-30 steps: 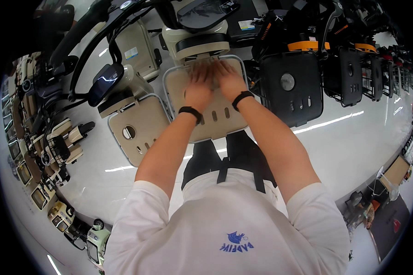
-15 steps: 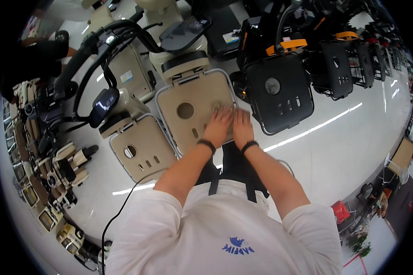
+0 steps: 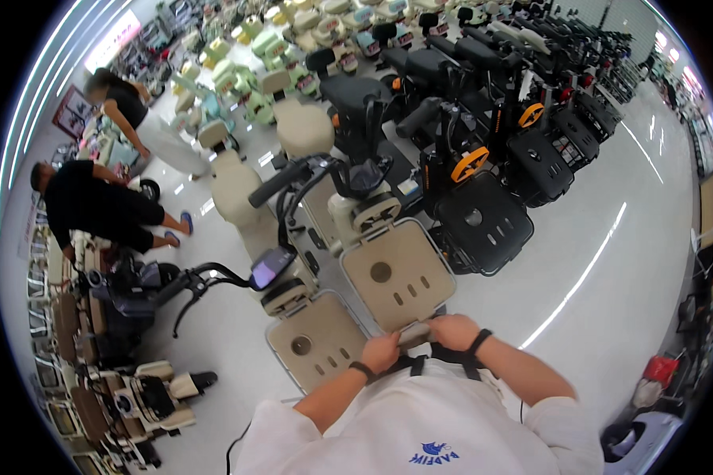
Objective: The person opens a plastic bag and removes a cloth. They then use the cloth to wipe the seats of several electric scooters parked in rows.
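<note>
A beige basket lid (image 3: 396, 269) with a round hole and several slots, framed by a grey rim, lies in front of me on a beige electric scooter. From its near edge a narrow beige flap (image 3: 413, 336) juts toward my body. My left hand (image 3: 381, 351) is closed on the flap's left end, fingers curled. At the right end, my right hand (image 3: 453, 331) grips it the same way, its fingertips partly hidden. A second beige basket lid (image 3: 317, 342) sits beside it, just left of my left hand.
Handlebars (image 3: 281, 186) rise beyond the lids. To the right stands a black basket lid (image 3: 485, 226) with more black scooters behind. Two people (image 3: 103, 204) (image 3: 146, 119) are at the left among scooters. A red item (image 3: 659, 370) lies at the lower right.
My hands have gone from lying on top of the lid, near its right side, to gripping the flap at its near edge. The view has tilted up, showing more of the room.
</note>
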`<state>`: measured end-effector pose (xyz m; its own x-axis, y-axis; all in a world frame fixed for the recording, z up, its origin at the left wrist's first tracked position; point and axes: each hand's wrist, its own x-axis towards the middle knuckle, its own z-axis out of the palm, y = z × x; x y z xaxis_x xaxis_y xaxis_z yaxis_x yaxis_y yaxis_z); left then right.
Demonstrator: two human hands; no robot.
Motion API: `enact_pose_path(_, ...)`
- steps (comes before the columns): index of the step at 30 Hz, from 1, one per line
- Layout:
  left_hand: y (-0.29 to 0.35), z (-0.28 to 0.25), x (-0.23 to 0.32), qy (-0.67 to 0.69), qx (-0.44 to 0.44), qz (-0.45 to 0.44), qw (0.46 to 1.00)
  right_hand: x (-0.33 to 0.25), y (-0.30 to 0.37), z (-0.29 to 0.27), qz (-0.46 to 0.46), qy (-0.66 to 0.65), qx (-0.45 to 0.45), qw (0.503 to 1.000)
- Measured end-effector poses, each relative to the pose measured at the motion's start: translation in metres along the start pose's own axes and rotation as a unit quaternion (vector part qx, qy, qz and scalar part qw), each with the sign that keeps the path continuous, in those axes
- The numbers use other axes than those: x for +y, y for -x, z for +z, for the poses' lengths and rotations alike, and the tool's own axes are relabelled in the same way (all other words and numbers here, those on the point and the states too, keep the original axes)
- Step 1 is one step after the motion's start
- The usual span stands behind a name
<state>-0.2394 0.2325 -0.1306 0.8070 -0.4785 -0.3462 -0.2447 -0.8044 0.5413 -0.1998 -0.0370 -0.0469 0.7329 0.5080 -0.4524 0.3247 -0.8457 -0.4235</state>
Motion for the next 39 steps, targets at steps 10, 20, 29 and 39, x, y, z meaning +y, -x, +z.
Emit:
enact_pose_path(10, 0.08, -0.03, -0.035, 0.049, -0.044, -0.161, 0.985, -0.198, 0.137, -0.289, -0.271, 0.314, 0.398, 0.818)
enact_pose_path(20, 0.082, 0.003, -0.013, 0.015, -0.007, -0.161, 0.987, -0.275, 0.269, -0.326, -0.305, 0.407, 0.45, 0.734)
enact_pose_path(29, 0.042, 0.053, 0.036, 0.009, 0.06, -0.184, 0.981, -0.208, 0.37, -0.319, -0.302, 0.429, 0.484, 0.7)
enact_pose_path(39, 0.087, 0.038, 0.176, 0.002, 0.076, -0.084, 0.993, -0.082, 0.49, -0.222, -0.067, 0.438, 0.43, 0.786)
